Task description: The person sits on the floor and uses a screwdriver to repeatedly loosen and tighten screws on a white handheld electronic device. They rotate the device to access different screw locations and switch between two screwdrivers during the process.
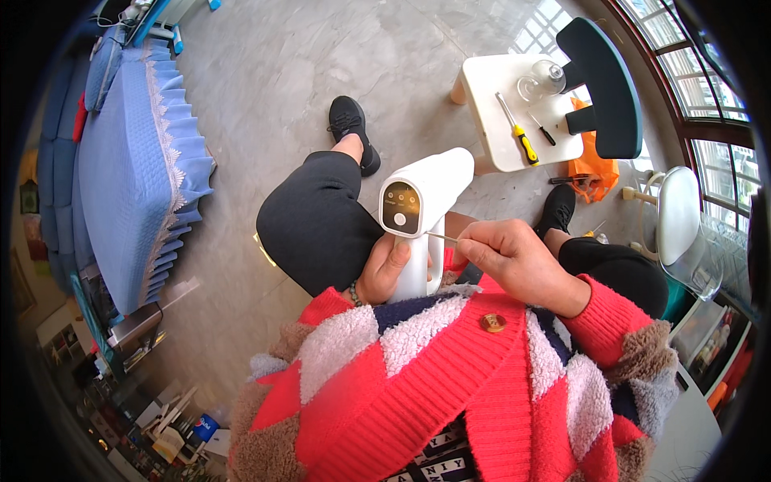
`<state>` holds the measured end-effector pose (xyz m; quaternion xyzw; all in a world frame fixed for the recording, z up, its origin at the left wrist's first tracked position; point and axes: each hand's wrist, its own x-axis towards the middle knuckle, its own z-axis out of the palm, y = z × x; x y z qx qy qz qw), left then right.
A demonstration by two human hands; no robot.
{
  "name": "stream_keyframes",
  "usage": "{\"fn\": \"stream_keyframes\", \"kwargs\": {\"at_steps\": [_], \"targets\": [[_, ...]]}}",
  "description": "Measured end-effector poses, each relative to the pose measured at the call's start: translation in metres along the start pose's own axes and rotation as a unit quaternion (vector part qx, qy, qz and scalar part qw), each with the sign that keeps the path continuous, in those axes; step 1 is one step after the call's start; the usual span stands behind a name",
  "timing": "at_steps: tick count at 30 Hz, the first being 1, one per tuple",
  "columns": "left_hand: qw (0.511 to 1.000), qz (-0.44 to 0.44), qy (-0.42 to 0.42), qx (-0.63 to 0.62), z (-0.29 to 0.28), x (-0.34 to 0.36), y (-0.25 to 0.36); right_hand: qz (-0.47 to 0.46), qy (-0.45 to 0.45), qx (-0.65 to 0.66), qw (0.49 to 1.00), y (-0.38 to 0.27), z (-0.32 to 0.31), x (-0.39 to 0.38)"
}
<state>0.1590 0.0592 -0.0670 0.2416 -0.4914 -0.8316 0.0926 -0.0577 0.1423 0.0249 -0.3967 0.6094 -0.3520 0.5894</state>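
A white gun-shaped handheld appliance (442,181) with a dark, glossy control panel (401,209) is held upright over my lap. My left hand (381,271) is closed around its handle from the left, thumb just under the panel. My right hand (507,253) pinches a thin metal rod (441,236), whose far end reaches the appliance where the body meets the handle. Whether the rod is a screwdriver shaft or another tool cannot be seen, since the fingers cover its other end.
A white chair seat (502,76) ahead right bears a yellow-handled screwdriver (526,145), a small black screwdriver (546,135) and a clear container (534,86). An orange bag (593,170) lies beside it. A blue-covered table (128,185) stands left, a white stool-like seat (679,210) right.
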Motion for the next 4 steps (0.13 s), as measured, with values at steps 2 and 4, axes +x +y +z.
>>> {"fn": "stream_keyframes", "kwargs": {"at_steps": [2,4], "targets": [[1.000,-0.007,0.005,0.001,0.0004,0.0002,0.0006,0.022,0.002,0.021,1.000,-0.0002,0.0005,0.0003],[1.000,-0.016,0.004,-0.003,0.0012,-0.0002,0.0015,0.034,0.004,0.032,0.999,-0.0007,0.0013,-0.0007]]}}
